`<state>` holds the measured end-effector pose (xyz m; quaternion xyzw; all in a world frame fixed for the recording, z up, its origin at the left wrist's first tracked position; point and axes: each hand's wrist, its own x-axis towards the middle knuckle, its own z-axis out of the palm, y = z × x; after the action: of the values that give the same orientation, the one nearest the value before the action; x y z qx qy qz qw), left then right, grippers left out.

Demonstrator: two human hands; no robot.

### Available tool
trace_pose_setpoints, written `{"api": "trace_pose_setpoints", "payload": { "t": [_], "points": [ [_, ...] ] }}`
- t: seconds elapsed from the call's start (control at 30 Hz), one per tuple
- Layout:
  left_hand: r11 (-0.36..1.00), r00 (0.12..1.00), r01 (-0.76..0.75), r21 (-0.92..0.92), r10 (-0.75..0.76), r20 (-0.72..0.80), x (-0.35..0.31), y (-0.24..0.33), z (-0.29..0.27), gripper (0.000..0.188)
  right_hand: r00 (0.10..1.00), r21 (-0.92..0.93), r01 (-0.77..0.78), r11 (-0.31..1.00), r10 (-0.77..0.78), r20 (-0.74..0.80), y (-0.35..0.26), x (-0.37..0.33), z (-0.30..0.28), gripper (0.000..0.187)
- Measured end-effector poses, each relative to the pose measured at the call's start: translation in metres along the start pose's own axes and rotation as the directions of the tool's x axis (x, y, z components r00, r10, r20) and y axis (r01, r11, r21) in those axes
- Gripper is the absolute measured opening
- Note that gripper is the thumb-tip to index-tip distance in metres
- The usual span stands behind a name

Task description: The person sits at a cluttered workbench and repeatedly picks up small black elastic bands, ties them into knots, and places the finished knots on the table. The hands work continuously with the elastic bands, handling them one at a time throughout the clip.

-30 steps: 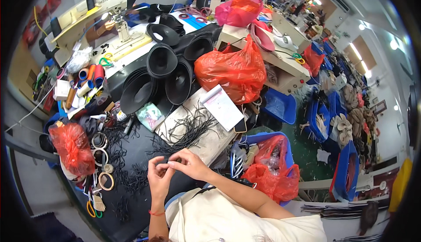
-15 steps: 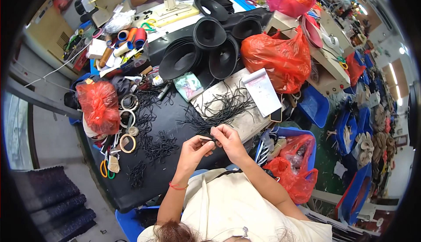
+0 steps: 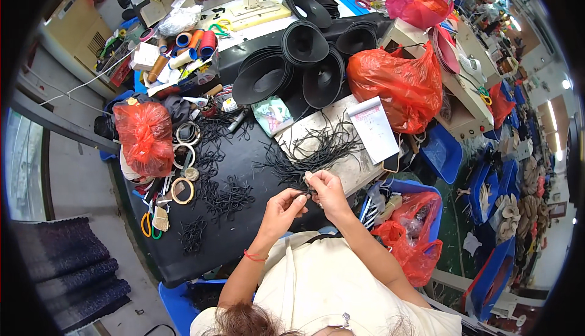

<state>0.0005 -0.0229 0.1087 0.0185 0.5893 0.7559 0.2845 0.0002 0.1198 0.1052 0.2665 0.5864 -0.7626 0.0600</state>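
- The fingertips of the left hand (image 3: 285,208) and the right hand (image 3: 329,194) are pinched, close together, on a thin dark piece (image 3: 307,193); it is probably a black cord, but it is too small to be sure.
- Both hands are at the near end of the pale board (image 3: 356,173).
- The pile of black cords (image 3: 311,153) lies on this board and spills over its left edge.
- A white notepad (image 3: 376,134) rests on the board's right part.
- To the left of the board are cord tangles (image 3: 226,197) and a tape roll (image 3: 182,191).
- Beyond the board stand stacked black cups (image 3: 263,79) and an orange-red bag (image 3: 395,86).
- To its right, lower down, is a blue bin (image 3: 436,227).
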Motion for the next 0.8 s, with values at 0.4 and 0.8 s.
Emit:
{"api": "trace_pose_setpoints", "payload": {
  "t": [0.4, 0.8],
  "points": [
    [1.000, 0.999, 0.014, 0.026, -0.015, 0.037, 0.006, 0.007, -0.002, 0.019, 0.967, -0.233, 0.252, 0.939, -0.232, 0.108, -0.005, -0.008, -0.007, 0.029],
    [0.986, 0.996, 0.078, -0.148, -0.082, -0.021, 0.008, 0.002, -0.011, 0.018, 0.973, -0.077, 0.101, 0.992, -0.083, 0.217, -0.014, -0.013, -0.019, 0.011]
  ]
}}
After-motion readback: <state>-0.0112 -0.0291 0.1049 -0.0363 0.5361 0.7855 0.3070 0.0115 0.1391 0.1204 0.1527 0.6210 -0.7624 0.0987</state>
